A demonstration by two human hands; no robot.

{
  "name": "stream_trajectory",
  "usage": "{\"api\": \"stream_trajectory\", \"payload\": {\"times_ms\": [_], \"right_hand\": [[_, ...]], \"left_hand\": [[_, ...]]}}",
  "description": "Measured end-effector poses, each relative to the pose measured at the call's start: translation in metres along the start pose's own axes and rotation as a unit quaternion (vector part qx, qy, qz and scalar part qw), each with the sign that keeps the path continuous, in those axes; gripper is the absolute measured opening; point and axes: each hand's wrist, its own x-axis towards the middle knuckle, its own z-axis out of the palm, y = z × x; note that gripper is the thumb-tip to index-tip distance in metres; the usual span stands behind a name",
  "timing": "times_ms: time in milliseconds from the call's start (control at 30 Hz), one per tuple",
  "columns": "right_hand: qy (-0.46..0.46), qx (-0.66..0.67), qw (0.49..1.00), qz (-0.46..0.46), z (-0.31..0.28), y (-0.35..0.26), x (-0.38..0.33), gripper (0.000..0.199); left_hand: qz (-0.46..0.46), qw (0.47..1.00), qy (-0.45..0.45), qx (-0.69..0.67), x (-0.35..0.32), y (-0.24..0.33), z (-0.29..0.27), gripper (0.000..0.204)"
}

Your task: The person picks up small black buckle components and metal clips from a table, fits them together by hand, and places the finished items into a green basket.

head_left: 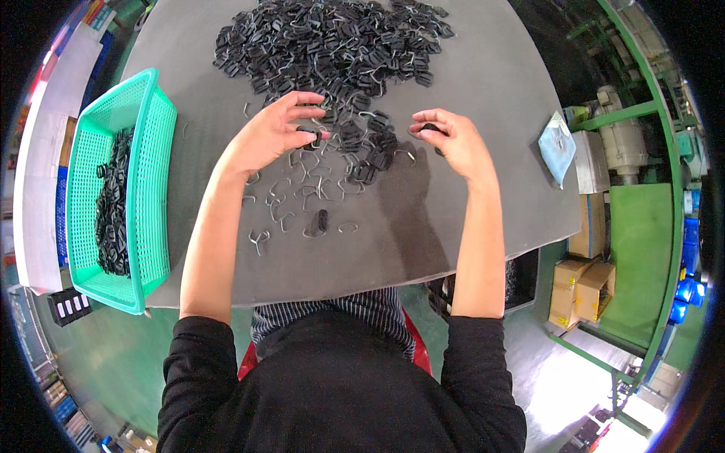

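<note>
The grey table lies before me, its near edge crossing in front of my lap and its far edge beyond the view. The green basket stands along the left edge, reaching to the near left corner; whether it rests on the table or beside it, I cannot tell. Black parts lie inside it in a long mound. A heap of similar parts covers the table's far middle and narrows toward the near edge, its tail ending between my hands. My left hand is just left of that tail, thumb and fingers pinching a black piece, the upper fingers extended. My right hand faces it from the right-edge side, thumb and bent fingers closed on a second piece, partly hidden by them. The pale blue packet lies near the right edge, well apart from both hands. A lone part lies between the tail and the near edge. Smallest are the pale strips, thin and curved, some forked, scattered around the tail and toward the near edge.
</note>
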Motion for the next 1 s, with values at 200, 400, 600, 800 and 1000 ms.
{"api": "stream_trajectory", "payload": {"times_ms": [200, 400, 600, 800, 1000], "right_hand": [[0.01, -0.163, 0.986, 0.011, 0.0, -0.007, 0.007, 0.032], [0.077, -0.375, 0.922, -0.059, 0.059, 0.01, 0.051, 0.044], [-0.01, -0.177, 0.982, -0.066, 0.044, 0.003, 0.04, 0.026], [0.044, 0.292, 0.954, 0.054, 0.008, 0.012, -0.003, 0.027], [0.172, -0.344, 0.918, 0.097, 0.024, 0.028, 0.01, 0.042]], "left_hand": [[-0.118, 0.99, 0.051, 0.06, -0.007, 0.001, -0.019, 0.042], [-0.045, 0.999, -0.01, 0.016, -0.006, -0.007, -0.008, 0.04], [-0.078, 0.997, 0.014, -0.014, -0.021, -0.012, -0.026, 0.044], [-0.044, 0.988, 0.095, 0.114, -0.026, -0.036, -0.025, 0.046], [-0.066, 0.997, 0.028, 0.017, -0.03, -0.019, -0.009, 0.035]]}}
